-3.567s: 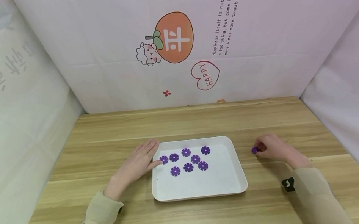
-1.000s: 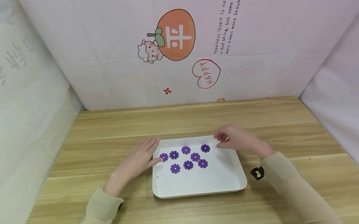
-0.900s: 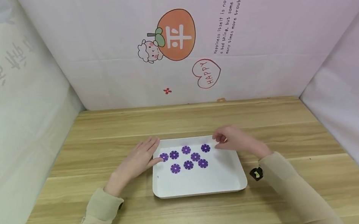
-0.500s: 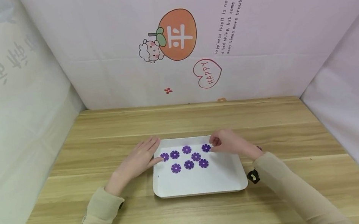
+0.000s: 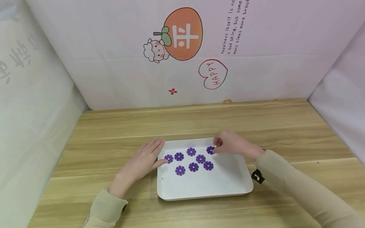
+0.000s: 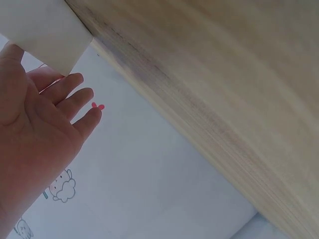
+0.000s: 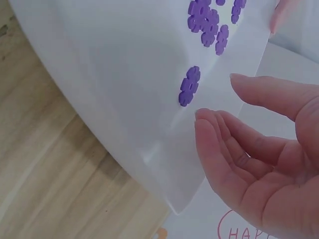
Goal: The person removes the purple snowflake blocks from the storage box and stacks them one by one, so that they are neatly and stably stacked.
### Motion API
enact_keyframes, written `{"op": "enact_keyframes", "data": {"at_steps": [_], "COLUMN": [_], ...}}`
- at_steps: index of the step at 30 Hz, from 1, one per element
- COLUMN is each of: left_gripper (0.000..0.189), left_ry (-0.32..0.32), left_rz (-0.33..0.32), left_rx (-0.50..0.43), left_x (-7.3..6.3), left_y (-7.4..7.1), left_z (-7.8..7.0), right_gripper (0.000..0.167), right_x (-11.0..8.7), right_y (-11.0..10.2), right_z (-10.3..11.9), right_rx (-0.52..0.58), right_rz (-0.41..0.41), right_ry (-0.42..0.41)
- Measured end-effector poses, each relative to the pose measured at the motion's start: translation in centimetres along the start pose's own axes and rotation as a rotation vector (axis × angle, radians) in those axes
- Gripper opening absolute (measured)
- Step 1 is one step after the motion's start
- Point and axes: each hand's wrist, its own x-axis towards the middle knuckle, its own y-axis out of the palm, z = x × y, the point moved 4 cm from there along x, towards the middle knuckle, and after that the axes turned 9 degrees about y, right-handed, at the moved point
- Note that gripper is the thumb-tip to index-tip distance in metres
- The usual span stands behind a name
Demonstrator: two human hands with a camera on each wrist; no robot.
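Observation:
A shallow white tray holds several purple snowflake discs, notched round the edge with a hole in the middle. My left hand rests over the tray's left rim, fingers extended to its back corner; the thumb overlaps the leftmost disc. In the left wrist view the tray corner hides part of the thumb and index finger. My right hand reaches over the back right rim, fingertips at the rightmost disc. In the right wrist view, thumb and curved fingers are apart with nothing between them, beside that disc.
The tray stands on a wood-grain table. A small purple piece peeks out from behind my right wrist. Printed white cloth walls off the back and both sides. A small black device sits under my right cuff.
My right hand has left the purple piece on the table at the right and come left into the tray, its fingertips now at the rightmost disc. The left hand stays on the rim.

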Motion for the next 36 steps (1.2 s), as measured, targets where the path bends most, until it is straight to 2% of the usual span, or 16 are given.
{"op": "enact_keyframes", "data": {"at_steps": [10,20,25,36], "left_gripper": [0.075,0.074,0.074,0.074], "left_ry": [0.007,0.008,0.007,-0.001], "left_rz": [0.002,-0.005,0.0,0.007], "left_rx": [0.022,0.018,0.024,0.018], "left_x": [0.1,0.1,0.1,0.1], "left_y": [0.1,0.0,0.0,0.0], "left_z": [0.0,-0.1,-0.1,-0.1], "right_gripper": [0.027,0.012,0.012,0.014], "right_x": [0.4,1.1,1.0,0.9], "right_y": [0.2,1.6,1.7,1.9], "right_z": [0.8,1.1,1.4,2.0], "right_rx": [-0.08,-0.14,-0.196,-0.276], "right_rz": [0.018,0.028,0.026,0.018], "right_ry": [0.039,0.06,0.08,0.051]}}
